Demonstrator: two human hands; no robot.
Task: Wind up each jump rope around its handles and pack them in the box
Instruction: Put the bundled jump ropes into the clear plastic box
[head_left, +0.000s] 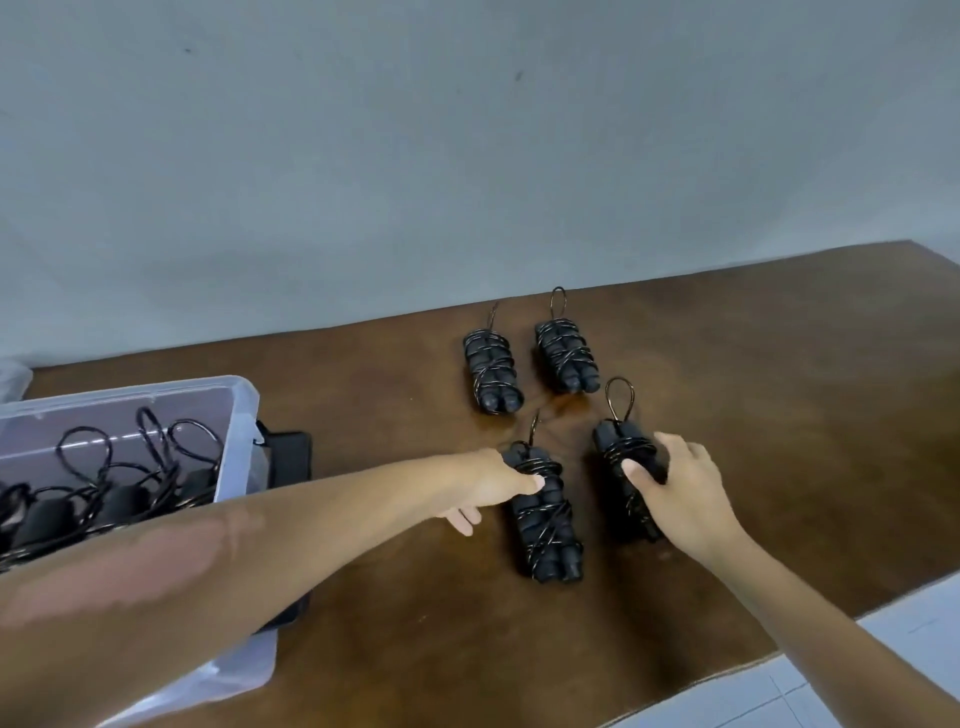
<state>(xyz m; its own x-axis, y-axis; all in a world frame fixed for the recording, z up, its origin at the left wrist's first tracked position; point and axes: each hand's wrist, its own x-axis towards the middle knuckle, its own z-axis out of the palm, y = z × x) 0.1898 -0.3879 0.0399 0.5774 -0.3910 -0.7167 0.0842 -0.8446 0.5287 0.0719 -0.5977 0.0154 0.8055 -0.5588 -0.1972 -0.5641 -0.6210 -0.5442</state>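
My left hand (498, 483) pinches the near-left wound rope (545, 514); my right hand (670, 483) wraps the near-right wound rope (623, 457). Lift both straight up so the coils hold. Box (244, 410) sits left on the surface (779, 389); clear its rim, mind the near surface edge.

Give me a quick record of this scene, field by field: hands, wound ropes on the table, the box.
left hand: grips the near-left rope bundle
right hand: grips the near-right rope bundle
far bundles: two, untouched, far-left bundle and far-right bundle
box: clear plastic, left of the bundles, already holding ropes
surface: brown table
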